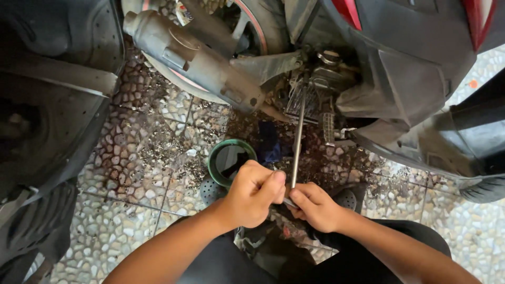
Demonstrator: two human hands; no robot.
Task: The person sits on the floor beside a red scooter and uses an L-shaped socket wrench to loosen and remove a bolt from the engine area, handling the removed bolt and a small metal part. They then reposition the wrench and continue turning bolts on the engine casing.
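Note:
My left hand [255, 192] and my right hand [315, 208] both grip the near end of a long metal T-handle wrench [298, 134]. Its shaft runs up from my hands to the dirty engine underside [321, 79] of a scooter. My left fist closes over the handle from the left, and the fingers of my right hand pinch it from the right. A green cup [230, 159] holding dark liquid stands on the floor just above my left hand. The wrench's far tip is lost among the engine parts.
A grey exhaust muffler [194, 58] angles across the top left above a rear wheel [252, 21]. Black and red scooter body panels [415, 63] fill the right. Another dark scooter body [47, 115] is at the left. The pebble-tiled floor [142, 173] is stained with oil and grit.

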